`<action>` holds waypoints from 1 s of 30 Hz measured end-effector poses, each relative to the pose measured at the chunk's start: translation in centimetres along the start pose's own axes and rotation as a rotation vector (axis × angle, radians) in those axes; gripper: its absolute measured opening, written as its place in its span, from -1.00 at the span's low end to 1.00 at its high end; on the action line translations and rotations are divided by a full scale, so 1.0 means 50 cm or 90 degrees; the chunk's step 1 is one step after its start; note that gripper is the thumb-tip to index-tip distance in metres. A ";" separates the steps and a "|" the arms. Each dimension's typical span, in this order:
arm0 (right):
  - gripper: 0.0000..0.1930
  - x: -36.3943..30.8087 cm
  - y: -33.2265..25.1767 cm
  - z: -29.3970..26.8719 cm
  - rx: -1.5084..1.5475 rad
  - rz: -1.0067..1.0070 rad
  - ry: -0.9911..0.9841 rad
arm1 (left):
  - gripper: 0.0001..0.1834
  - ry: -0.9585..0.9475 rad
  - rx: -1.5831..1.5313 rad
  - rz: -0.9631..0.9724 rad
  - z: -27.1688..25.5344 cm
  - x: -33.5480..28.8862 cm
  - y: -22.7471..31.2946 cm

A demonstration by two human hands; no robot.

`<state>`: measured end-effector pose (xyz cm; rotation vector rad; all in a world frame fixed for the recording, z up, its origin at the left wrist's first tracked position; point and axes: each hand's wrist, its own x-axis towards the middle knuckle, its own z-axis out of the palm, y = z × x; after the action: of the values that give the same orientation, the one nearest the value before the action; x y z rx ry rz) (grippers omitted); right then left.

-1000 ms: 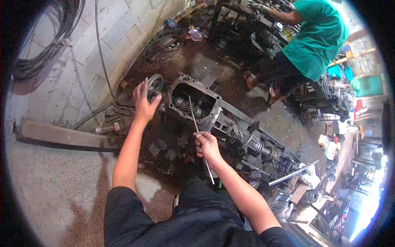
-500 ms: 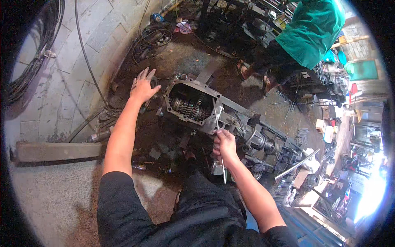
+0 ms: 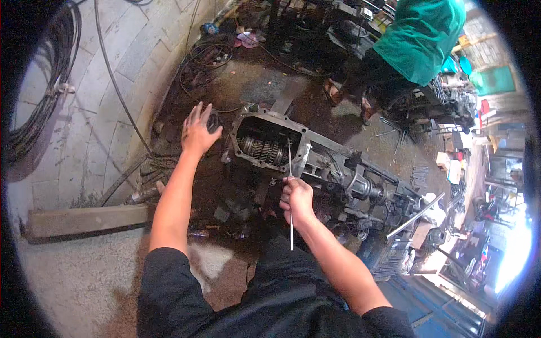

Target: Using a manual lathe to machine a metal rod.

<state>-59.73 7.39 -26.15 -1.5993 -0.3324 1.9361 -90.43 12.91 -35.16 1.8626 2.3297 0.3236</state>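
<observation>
A gearbox housing point(image 3: 276, 117) lies in front of me with its top opening uncovered, showing a row of dark toothed gears point(image 3: 262, 151). My right hand point(image 3: 297, 198) is closed around a long thin metal rod point(image 3: 291, 234). The rod's far end reaches into the right side of the opening; what its tip touches is too dark to tell. To the left of the housing, my left hand point(image 3: 197, 135) has its fingers spread, beside a dark round part point(image 3: 213, 120) at the housing's end. Whether it touches that part I cannot tell.
Shafts and linkage point(image 3: 360, 188) extend right from the housing. A person in a green shirt point(image 3: 420, 45) stands at the far right. A beam point(image 3: 90, 221) lies left, below coiled black cable point(image 3: 48, 93) at the wall. A metal bar point(image 3: 416, 215) and tools lie right.
The rod's tip has shifted from the housing's right rim into the opening, and my right hand has moved slightly left. My left hand stays spread at the housing's left end. The view has shifted slightly.
</observation>
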 end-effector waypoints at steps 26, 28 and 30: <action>-0.91 -0.043 -0.245 0.041 -1.607 -0.680 -0.108 | -0.17 -0.142 0.015 -0.135 -0.020 0.080 0.031; -0.92 -0.040 -0.238 0.040 -1.602 -0.709 -0.122 | -0.19 -0.132 0.017 -0.134 -0.022 0.079 0.031; -0.90 -0.031 -0.239 0.044 -1.616 -0.708 -0.087 | -0.19 -0.139 0.020 -0.135 -0.027 0.083 0.041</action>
<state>-58.27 16.30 -17.89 -1.0711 -3.3813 -0.2496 -89.75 17.27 -33.21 1.5548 2.3621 0.0551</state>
